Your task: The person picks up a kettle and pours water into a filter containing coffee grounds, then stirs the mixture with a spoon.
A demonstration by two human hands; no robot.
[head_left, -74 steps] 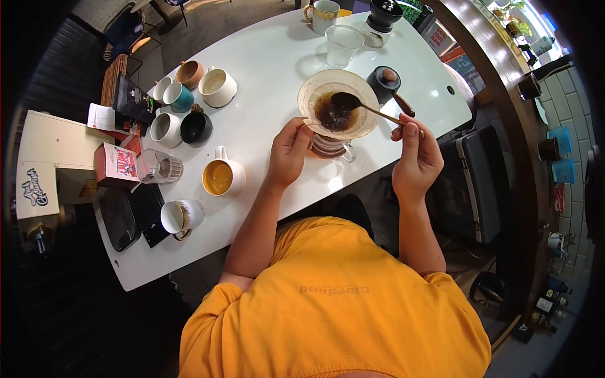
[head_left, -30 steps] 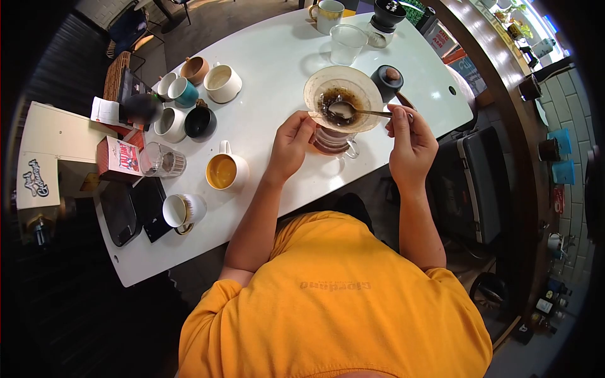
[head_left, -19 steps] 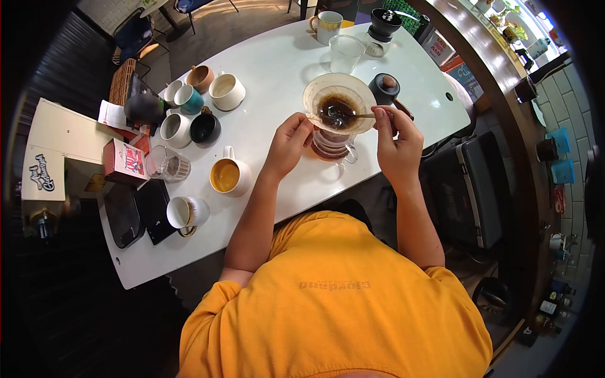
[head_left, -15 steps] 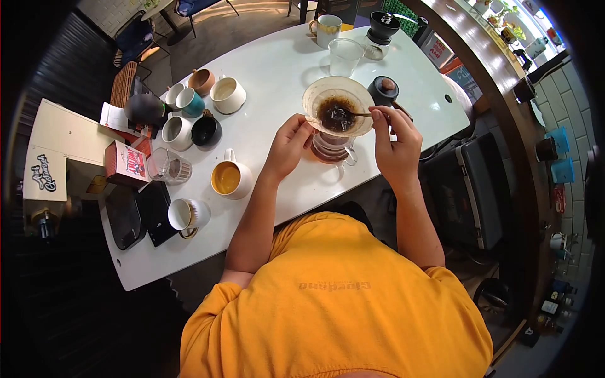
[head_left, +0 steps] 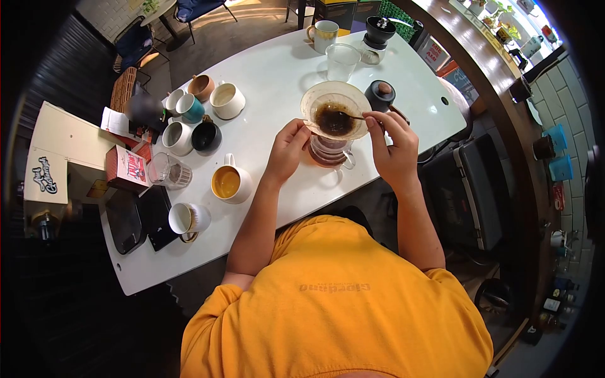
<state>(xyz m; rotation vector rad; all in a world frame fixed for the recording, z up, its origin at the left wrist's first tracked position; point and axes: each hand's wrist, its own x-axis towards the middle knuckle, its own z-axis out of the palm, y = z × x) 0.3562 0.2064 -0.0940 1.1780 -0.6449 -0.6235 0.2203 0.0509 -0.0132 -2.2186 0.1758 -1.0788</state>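
Indoors, over a glossy white table [head_left: 277, 72], lit brightly at the far side. Beyond its far-left end, blue chairs [head_left: 193, 9] and a small round table [head_left: 157, 12] on a grey floor. Off to the right, a long brown wooden counter [head_left: 472, 57], white wall tiles [head_left: 565, 104] and a black case [head_left: 469, 189] down beside the table.

On the left part of the table, a cluster of cups: white ones, plus a brown cup [head_left: 201, 87], a teal cup [head_left: 190, 108] and a black cup [head_left: 206, 137]. Nearer, a white mug [head_left: 242, 179] with yellow-orange inside, a clear glass [head_left: 180, 174] and a red-and-white box [head_left: 128, 167]. Toward the far end, a clear plastic cup [head_left: 342, 62] and a black-topped grinder [head_left: 380, 30].

Right of centre, the cone-shaped filter [head_left: 310, 108], upright on a glass server [head_left: 324, 153], holding dark wet grounds. Just behind-right, a dark lidded pot [head_left: 380, 97].

Left hand [head_left: 287, 151]: thumb and fingertips pinched together at the filter's left rim. Right hand [head_left: 398, 148]: thumb against forefinger, pinching the spoon [head_left: 357, 118] by its handle, other fingers loosely curled. Spoon bowl down in the grounds, partly hidden.
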